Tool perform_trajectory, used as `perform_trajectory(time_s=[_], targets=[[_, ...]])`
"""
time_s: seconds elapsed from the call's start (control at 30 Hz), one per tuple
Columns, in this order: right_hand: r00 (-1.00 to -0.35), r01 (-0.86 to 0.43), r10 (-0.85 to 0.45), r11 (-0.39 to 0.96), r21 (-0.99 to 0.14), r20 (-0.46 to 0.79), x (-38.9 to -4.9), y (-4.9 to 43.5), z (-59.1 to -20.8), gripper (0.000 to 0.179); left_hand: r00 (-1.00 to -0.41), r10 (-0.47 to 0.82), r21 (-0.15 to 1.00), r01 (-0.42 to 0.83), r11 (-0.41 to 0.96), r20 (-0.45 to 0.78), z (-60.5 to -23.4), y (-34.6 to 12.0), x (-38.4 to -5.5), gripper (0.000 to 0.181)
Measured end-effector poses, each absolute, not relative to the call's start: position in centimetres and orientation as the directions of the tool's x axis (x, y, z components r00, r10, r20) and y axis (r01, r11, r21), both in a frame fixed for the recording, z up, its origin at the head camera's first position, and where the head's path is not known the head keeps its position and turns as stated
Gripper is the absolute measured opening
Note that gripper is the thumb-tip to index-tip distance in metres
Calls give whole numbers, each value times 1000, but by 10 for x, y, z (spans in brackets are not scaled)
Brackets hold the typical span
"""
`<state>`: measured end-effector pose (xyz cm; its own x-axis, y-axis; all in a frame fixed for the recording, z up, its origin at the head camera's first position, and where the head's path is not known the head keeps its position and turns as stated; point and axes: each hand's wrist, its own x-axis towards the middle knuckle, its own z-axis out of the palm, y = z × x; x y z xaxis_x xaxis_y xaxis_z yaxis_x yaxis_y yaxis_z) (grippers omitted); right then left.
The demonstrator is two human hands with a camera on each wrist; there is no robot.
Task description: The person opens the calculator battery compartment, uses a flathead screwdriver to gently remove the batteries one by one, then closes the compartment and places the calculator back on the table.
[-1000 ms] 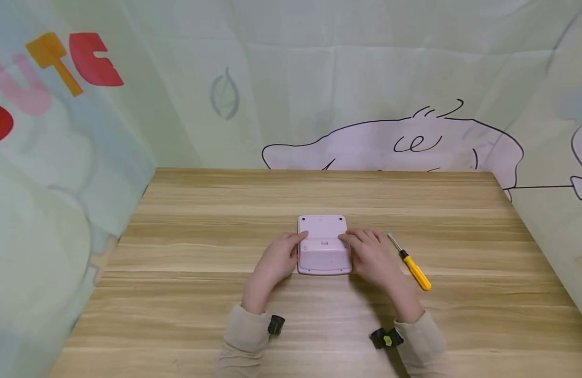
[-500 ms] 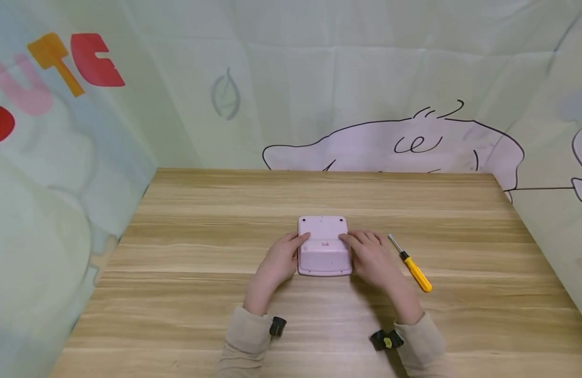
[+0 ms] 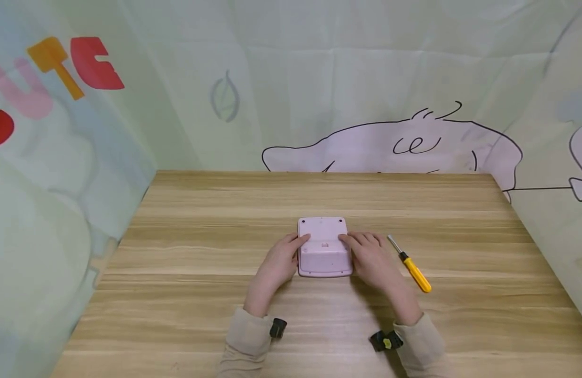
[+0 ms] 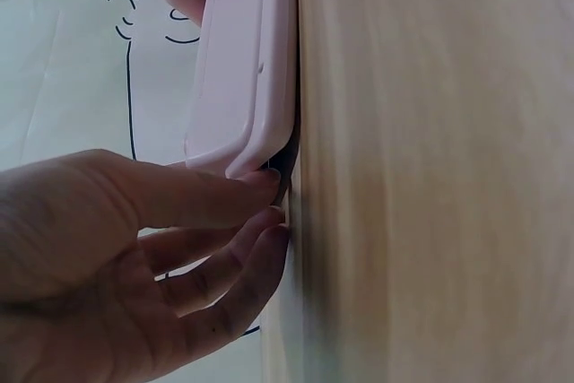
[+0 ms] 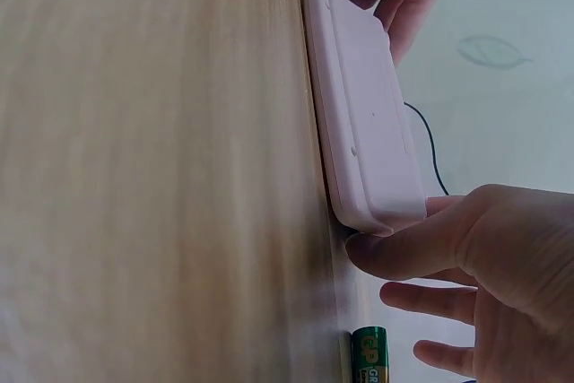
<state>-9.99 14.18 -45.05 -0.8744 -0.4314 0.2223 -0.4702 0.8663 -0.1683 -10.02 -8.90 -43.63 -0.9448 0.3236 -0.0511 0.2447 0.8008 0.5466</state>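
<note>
A pink calculator [image 3: 323, 257] lies back side up on the wooden table, its thicker raised part toward the person. Screw holes show near its corners. At its left edge the left hand [image 3: 277, 262] holds it, index finger on the back and thumb at the near corner [image 4: 242, 154]. The right hand [image 3: 373, 260] grips the opposite edge the same way; in the right wrist view its thumb meets the corner of the case [image 5: 372, 123] while other fingers extend past it. The calculator's front is hidden against the table.
To the right of the right hand lies a screwdriver [image 3: 410, 263] with a yellow handle, tip pointing away. The right wrist view shows a green GP battery [image 5: 369, 354] near the right hand. A printed cloth [image 3: 291, 84] hangs behind the table [image 3: 201, 210].
The left index finger has shifted slightly inward over the calculator's back. Calculator, right hand and screwdriver stay where they were; the head view has tilted a little.
</note>
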Motion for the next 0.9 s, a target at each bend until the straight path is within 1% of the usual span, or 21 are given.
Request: perform_trajectory(time_s=[0.23, 0.6, 0.9], targets=[[-871, -472, -430, 868, -157, 239, -101, 143, -452, 44, -944, 327, 544, 255, 799, -38, -438, -90, -102, 59], [-880, -464, -427, 866, -186, 207, -101, 145, -451, 43, -943, 331, 544, 267, 796, -22, -440, -93, -102, 52], [-872, -475, -438, 864, -168, 217, -100, 148, -448, 41, -942, 335, 538, 283, 794, 0, -440, -94, -102, 45]])
